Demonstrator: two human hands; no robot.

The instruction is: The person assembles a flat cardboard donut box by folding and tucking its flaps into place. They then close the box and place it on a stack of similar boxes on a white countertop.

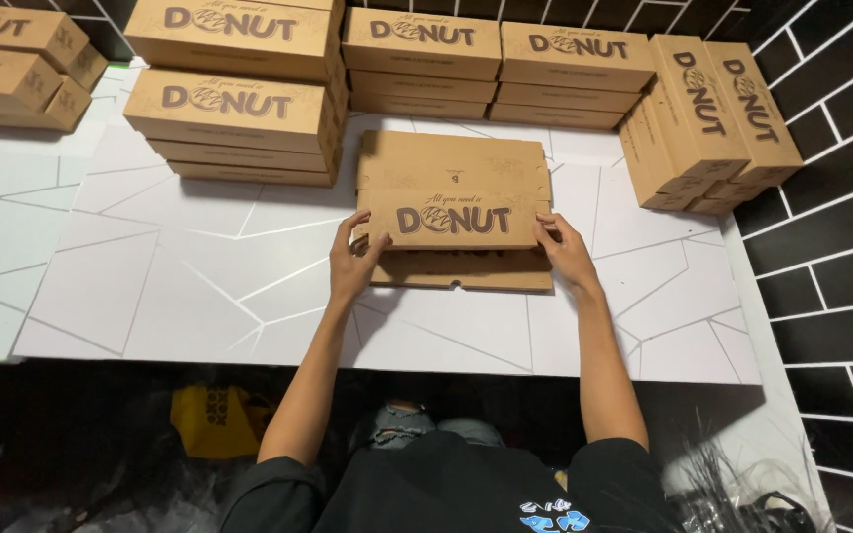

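Mid-fold on a flat brown cardboard box [453, 202], lying between the two hands on the white table [180, 276]. Left hand [352, 262] and right hand [565, 252] pinching its front flap at either end, raised upright. Probably next: even pressure, tucking tabs. Beyond the hands, stacks of finished boxes [239, 94].

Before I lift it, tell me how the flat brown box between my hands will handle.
The flat brown box is thin cardboard, so probably light. Its front panel stands folded up between the left hand and right hand, so it may flop open. Square-edged, it should slide on the white table rather than roll.
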